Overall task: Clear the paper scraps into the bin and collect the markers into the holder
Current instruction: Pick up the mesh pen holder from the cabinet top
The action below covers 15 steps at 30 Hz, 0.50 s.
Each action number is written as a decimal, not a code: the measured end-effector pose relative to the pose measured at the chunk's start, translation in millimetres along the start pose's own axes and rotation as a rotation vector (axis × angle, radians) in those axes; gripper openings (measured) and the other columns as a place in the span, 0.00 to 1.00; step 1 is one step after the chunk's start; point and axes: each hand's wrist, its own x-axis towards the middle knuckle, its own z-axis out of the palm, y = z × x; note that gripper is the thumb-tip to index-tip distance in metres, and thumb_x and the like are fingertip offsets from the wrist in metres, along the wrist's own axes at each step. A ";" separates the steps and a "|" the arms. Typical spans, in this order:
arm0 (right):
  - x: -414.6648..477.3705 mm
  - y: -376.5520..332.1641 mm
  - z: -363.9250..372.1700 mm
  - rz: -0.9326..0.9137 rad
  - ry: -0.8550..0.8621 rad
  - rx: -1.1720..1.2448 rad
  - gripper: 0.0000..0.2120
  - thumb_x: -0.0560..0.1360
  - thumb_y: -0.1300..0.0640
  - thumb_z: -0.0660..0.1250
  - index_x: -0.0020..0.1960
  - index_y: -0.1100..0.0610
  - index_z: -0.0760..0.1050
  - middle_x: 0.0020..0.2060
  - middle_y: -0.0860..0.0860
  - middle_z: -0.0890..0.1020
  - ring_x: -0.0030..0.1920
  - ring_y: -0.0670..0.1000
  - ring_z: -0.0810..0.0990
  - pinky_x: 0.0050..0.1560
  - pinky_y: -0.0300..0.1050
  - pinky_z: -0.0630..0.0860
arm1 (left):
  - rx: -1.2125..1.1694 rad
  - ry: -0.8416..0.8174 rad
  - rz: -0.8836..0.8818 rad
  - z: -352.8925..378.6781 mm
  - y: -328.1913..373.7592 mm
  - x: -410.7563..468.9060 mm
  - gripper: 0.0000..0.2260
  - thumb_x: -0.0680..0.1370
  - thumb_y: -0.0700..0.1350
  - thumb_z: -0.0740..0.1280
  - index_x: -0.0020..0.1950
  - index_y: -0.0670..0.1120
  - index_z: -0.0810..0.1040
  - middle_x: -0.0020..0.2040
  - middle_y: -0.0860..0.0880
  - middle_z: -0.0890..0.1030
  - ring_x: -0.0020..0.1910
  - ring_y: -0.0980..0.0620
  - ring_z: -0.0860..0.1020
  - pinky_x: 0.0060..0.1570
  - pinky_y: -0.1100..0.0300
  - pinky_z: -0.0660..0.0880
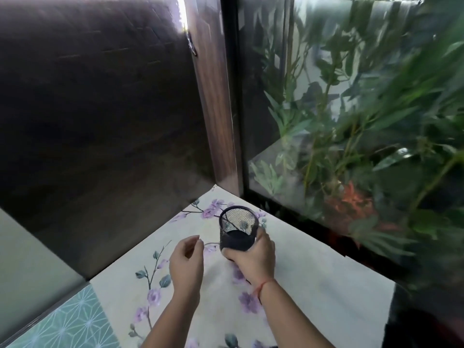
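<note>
A black mesh holder (238,228) stands near the far corner of the table, which is covered by a cream cloth with purple flowers (313,285). My right hand (253,257) is wrapped around the holder's lower half from the near side. The holder looks empty inside. Just to its left, my left hand (187,262) hovers over the cloth with fingers loosely curled and apart, holding nothing. No markers, paper scraps or bin show in this view.
A glass tank full of green plants (351,146) borders the table on the right and back. A dark wooden cabinet side (100,121) rises at the back left. A teal patterned surface (67,325) lies at the lower left.
</note>
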 end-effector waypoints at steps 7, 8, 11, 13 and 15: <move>-111.5 -11.7 -75.2 -0.032 0.081 0.098 0.38 0.51 0.48 0.79 0.58 0.57 0.72 0.52 0.53 0.79 0.57 0.57 0.74 0.57 0.52 0.74 | -0.047 -0.097 0.017 -55.0 9.9 -106.6 0.03 0.75 0.43 0.67 0.47 0.50 0.80 0.47 0.47 0.84 0.47 0.49 0.80 0.47 0.58 0.73; -134.2 -11.1 -86.3 -0.038 0.088 0.102 0.37 0.52 0.49 0.80 0.58 0.57 0.71 0.53 0.52 0.78 0.57 0.57 0.73 0.58 0.52 0.74 | -0.067 -0.106 0.016 -66.1 7.7 -126.4 0.03 0.75 0.43 0.67 0.47 0.50 0.80 0.47 0.46 0.83 0.47 0.49 0.80 0.46 0.58 0.73; -206.5 3.2 -114.9 -0.041 0.114 0.090 0.36 0.54 0.50 0.80 0.58 0.55 0.70 0.52 0.50 0.76 0.58 0.56 0.71 0.58 0.50 0.73 | -0.115 -0.170 0.001 -99.1 0.7 -190.8 0.04 0.76 0.42 0.67 0.49 0.48 0.80 0.47 0.44 0.83 0.47 0.47 0.80 0.44 0.59 0.73; -252.6 16.2 -131.1 -0.028 0.137 0.081 0.36 0.52 0.48 0.79 0.56 0.52 0.70 0.51 0.49 0.77 0.57 0.55 0.73 0.56 0.49 0.74 | -0.136 -0.216 0.012 -119.3 -5.3 -232.2 0.04 0.76 0.42 0.67 0.49 0.47 0.80 0.48 0.44 0.83 0.49 0.47 0.80 0.47 0.58 0.73; -301.5 32.9 -146.1 0.019 0.177 0.112 0.38 0.48 0.44 0.77 0.55 0.50 0.71 0.51 0.48 0.79 0.56 0.54 0.76 0.55 0.50 0.76 | -0.139 -0.252 0.017 -141.5 -12.1 -275.4 0.04 0.76 0.41 0.67 0.49 0.46 0.80 0.48 0.43 0.83 0.49 0.47 0.80 0.48 0.56 0.74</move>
